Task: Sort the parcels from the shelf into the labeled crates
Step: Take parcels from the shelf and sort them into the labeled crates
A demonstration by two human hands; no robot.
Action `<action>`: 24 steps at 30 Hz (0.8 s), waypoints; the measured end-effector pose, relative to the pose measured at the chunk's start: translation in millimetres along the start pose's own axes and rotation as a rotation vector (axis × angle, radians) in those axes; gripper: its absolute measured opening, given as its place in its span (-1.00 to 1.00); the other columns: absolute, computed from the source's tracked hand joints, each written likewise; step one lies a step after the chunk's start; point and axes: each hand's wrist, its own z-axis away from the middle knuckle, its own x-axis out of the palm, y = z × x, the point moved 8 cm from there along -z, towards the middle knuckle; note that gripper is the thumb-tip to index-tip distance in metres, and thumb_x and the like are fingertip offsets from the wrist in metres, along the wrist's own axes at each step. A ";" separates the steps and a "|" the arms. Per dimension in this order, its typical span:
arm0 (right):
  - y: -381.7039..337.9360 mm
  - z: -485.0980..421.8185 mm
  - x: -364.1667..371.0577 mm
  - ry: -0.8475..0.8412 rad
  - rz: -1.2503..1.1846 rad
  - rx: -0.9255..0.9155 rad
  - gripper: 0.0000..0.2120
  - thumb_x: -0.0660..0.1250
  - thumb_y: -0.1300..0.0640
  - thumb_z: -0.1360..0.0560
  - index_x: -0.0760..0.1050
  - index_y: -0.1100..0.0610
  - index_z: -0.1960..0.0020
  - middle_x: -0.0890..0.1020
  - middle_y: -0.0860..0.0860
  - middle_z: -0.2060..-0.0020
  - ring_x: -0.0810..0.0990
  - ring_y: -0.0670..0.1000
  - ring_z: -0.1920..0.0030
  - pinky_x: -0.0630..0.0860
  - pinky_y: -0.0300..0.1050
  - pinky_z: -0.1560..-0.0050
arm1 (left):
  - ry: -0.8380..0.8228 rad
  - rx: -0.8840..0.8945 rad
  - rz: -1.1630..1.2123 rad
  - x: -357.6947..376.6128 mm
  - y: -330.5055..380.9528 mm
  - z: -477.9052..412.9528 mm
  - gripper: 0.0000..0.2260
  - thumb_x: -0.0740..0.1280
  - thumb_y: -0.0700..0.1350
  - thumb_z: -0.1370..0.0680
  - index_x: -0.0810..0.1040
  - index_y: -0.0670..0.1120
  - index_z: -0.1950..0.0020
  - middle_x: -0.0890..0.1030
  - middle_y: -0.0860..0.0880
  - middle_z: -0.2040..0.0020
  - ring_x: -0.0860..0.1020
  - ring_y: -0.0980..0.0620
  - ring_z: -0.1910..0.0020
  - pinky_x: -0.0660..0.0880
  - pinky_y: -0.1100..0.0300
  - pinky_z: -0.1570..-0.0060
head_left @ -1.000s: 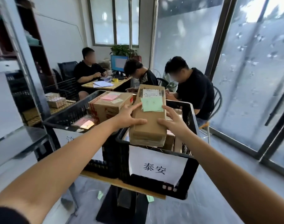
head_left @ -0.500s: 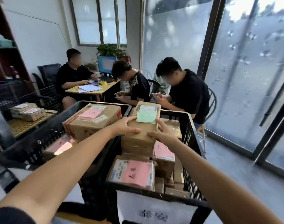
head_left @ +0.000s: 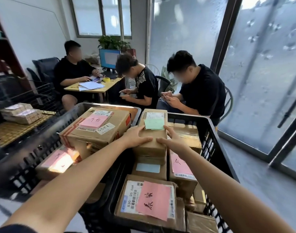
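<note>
A long brown parcel (head_left: 153, 138) with a green note and a white label lies on top of other boxes inside the right black crate (head_left: 212, 142). My left hand (head_left: 137, 136) grips its left near end, thumb across the front edge. My right hand (head_left: 172, 140) grips its right near end. Below it in the same crate sit several parcels, one with a pink note (head_left: 154, 199) nearest me. The left black crate (head_left: 42, 143) holds a large brown box (head_left: 96, 128) with a pink note and a smaller parcel (head_left: 58, 162).
Three seated people are just behind the crates, around a desk (head_left: 93, 87) with papers and a monitor. A low wicker surface (head_left: 14, 130) with small boxes is at left. Glass doors (head_left: 261, 81) line the right side, with bare floor beside the right crate.
The parcel has come down from above the crate's front edge into the right crate and now rests on the stack. Both hands stayed on it. My view moved closer and over the crates.
</note>
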 end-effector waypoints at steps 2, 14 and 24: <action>1.8 -2.8 2.2 0.003 0.021 0.001 -0.32 0.37 0.02 -0.48 0.10 -0.08 -0.49 0.21 0.11 -0.46 0.37 0.11 -0.33 0.41 -0.18 -0.06 | 0.017 -0.001 -0.042 0.0 -2.0 0.6 -0.28 0.29 0.20 -0.49 0.09 -0.03 -0.52 0.20 -0.11 -0.50 0.19 -0.09 -0.46 0.16 -0.03 -0.43; -26.8 19.6 -5.8 0.190 0.360 -0.122 -0.36 0.37 -0.12 -0.45 0.24 0.03 -0.45 0.28 0.09 -0.43 0.33 0.11 -0.38 0.39 0.01 -0.26 | 0.058 -0.032 -0.115 -1.2 4.8 32.1 -0.42 0.16 0.11 -0.59 0.09 -0.13 -0.51 0.15 -0.14 -0.50 0.15 -0.08 -0.48 0.10 0.09 -0.42; -60.3 98.1 44.9 0.057 0.527 -0.487 -0.48 0.28 -0.16 -0.48 0.33 -0.01 -0.38 0.32 0.04 -0.40 0.24 0.12 -0.42 0.25 0.19 -0.38 | 0.252 -0.066 -0.235 -13.4 -13.6 146.0 -0.49 0.17 0.08 -0.59 0.19 -0.08 -0.50 0.18 -0.08 -0.51 0.13 -0.01 -0.49 0.08 0.14 -0.43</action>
